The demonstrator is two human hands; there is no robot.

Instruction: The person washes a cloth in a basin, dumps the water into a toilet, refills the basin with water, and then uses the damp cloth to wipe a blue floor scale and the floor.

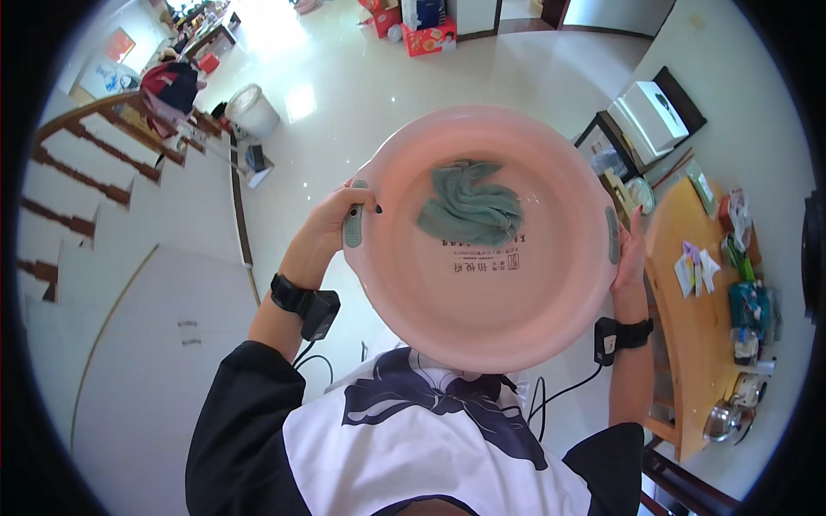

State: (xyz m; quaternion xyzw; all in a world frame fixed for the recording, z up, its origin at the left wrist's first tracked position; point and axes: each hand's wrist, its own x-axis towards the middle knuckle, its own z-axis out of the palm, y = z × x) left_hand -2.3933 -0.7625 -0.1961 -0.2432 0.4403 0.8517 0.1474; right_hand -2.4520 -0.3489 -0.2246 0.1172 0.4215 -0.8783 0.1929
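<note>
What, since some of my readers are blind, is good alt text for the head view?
A person's left hand and right hand hold a round pink basin by its green side grips, a crumpled green cloth inside. A wooden table stands to the right.

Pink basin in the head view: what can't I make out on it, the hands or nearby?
In the head view:
Pink basin: its underside, facing away from the camera.
Left grip: fingers beneath the rim, hidden by the basin.
Right grip: most fingers, behind the basin's rim.
Bottom beneath the green cloth: covered by it.
Dark object, far right: cut off by the picture's edge.
</note>
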